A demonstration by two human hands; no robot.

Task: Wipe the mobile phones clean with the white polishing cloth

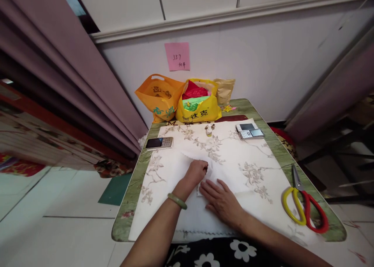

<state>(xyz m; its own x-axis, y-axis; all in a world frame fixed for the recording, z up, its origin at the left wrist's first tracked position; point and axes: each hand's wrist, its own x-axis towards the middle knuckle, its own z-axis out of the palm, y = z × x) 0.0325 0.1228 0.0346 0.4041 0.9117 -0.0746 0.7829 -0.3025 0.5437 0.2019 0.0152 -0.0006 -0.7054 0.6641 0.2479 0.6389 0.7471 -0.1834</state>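
Observation:
A thin white cloth with a zigzag-cut edge lies on the flower-patterned sheet in front of me. My left hand, with a green bangle at the wrist, is closed and pinches a gathered bit of the cloth. Beside it, my right hand rests flat on the cloth with its fingers stretched out. What lies under the left fingers is hidden. To the right of my hands are large scissors with one yellow and one red handle.
A phone lies at left, more phones at right. A small white bottle stands behind my hands. At the table's back are an orange bag, a yellow bag with colourful contents, and a tan pouch against the wall.

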